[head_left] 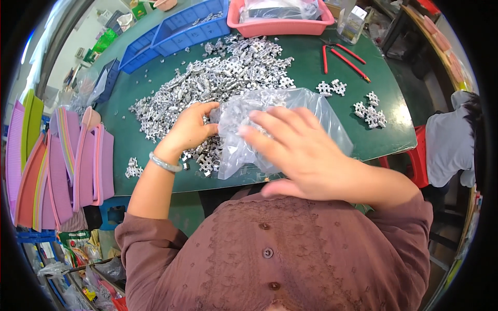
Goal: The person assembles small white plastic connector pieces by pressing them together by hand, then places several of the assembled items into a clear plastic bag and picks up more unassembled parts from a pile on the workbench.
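A clear plastic bag (324, 122) lies on the green table in front of me, with silvery metal pieces showing through its left part. At the bag's left edge is my left hand (189, 127), its thumb and fingers curled around the plastic; the fingertips are partly hidden. My right hand (306, 155) is over the bag with its fingers spread, slightly blurred, and it grips nothing. Behind and left of the bag spreads a large heap of small silvery metal parts (194, 80). Some of these parts also lie under and beside my left wrist.
Blue bins (189, 31) and a pink basin (280, 26) stand at the far edge. Red-handled pliers (345, 59) and small metal clusters (371, 111) lie at right. Colourful curved strips (65, 160) hang at left. A person (451, 137) is by a red stool (417, 158).
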{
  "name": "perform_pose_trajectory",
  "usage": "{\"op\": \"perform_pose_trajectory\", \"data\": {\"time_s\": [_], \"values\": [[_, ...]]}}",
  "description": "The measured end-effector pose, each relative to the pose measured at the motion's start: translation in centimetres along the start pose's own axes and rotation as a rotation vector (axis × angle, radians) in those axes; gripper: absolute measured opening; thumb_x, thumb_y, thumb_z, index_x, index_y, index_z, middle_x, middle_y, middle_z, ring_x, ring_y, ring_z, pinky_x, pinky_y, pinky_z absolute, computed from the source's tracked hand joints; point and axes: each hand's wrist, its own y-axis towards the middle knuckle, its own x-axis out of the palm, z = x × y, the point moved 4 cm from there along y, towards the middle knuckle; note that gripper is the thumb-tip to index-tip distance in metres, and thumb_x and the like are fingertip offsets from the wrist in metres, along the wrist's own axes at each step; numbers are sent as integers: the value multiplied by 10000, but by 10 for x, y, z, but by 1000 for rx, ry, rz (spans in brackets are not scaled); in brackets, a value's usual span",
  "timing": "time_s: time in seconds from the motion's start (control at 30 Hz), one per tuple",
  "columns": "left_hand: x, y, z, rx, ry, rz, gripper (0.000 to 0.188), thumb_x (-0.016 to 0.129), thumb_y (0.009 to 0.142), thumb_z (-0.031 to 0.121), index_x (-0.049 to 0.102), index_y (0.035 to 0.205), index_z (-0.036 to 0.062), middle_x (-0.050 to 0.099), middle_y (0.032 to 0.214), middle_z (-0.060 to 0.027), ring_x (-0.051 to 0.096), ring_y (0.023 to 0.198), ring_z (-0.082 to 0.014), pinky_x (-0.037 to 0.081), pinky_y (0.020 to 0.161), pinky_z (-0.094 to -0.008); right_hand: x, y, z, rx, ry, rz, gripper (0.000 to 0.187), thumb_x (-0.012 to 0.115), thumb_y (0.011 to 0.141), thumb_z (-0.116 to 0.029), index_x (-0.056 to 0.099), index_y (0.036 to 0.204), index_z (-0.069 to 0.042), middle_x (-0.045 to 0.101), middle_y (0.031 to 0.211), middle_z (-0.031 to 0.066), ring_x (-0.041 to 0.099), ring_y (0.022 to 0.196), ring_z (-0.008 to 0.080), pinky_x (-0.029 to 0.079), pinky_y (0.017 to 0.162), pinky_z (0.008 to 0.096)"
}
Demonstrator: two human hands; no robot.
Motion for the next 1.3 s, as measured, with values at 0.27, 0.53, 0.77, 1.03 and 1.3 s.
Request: {"op": "perform_pose_trajectory", "data": {"time_s": [0.27, 0.53, 0.77, 1.03, 1.3], "values": [[-6, 1, -12, -335, -407, -149, 296, 676, 695, 97, 581, 960, 6, 513, 697, 17, 454, 581, -74, 397, 520, -231, 34, 46, 47, 29, 152, 248, 143, 569, 658, -67, 604, 796, -49, 568, 682, 97, 560, 685, 232, 408, 751, 366], [-12, 1, -17, -375, -718, -6, 63, 592, 759, 116, 568, 731, 64, 465, 564, 34, 389, 477, -54, 303, 415, -196, 43, 55, 75, 302, 1248, 703, 87, 566, 827, -84, 595, 840, -3, 571, 725, 0, 499, 657, 67, 399, 598, 202], [-68, 15, 3, -151, -1291, 300, 69, 526, 792, 60, 516, 725, 49, 469, 611, -8, 402, 500, -73, 309, 414, -194, 24, 60, 87, 160, 1370, 813, 140, 538, 852, -126, 597, 844, 1, 578, 746, 24, 517, 695, 94, 412, 681, 233], [-90, 24, 47, 64, -1429, 311, 73, 517, 821, 91, 497, 766, 47, 472, 680, -7, 386, 568, -66, 315, 453, -179, 8, 45, 112, 207, 1520, 840, 158, 538, 853, -142, 608, 883, -3, 592, 778, 46, 554, 728, 132, 428, 713, 261], [-104, 37, 49, 46, -1435, 392, 83, 531, 801, 84, 501, 731, 50, 478, 679, -6, 410, 590, -77, 329, 471, -198, 4, 47, 118, 127, 1616, 868, 177, 533, 857, -161, 591, 921, -6, 590, 796, 59, 560, 726, 150, 455, 698, 289]]}}
